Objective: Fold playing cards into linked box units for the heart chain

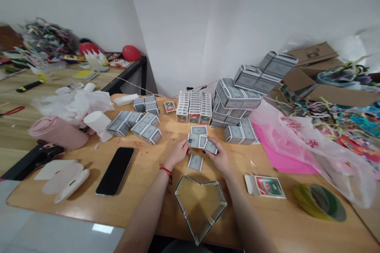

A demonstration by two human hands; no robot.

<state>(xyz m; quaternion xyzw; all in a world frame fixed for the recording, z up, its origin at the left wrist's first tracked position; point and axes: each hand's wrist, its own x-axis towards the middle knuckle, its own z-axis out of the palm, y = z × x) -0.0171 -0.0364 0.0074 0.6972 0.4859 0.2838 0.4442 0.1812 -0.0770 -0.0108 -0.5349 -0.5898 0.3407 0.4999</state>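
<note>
Between my two hands is a small row of joined grey-patterned playing cards, held just above the table. My left hand pinches its left end, and my right hand has its fingers closed around the right end. One loose card lies behind it and another card lies in front. Nearer to me, between my forearms, a heart-shaped frame of folded cards stands on the table. To the right lies an opened card box with a red and green face.
Folded-card blocks are stacked at the back right, beside rows of card boxes. More blocks sit at the left, near a phone and a paper roll. A tape roll and plastic bag are at the right.
</note>
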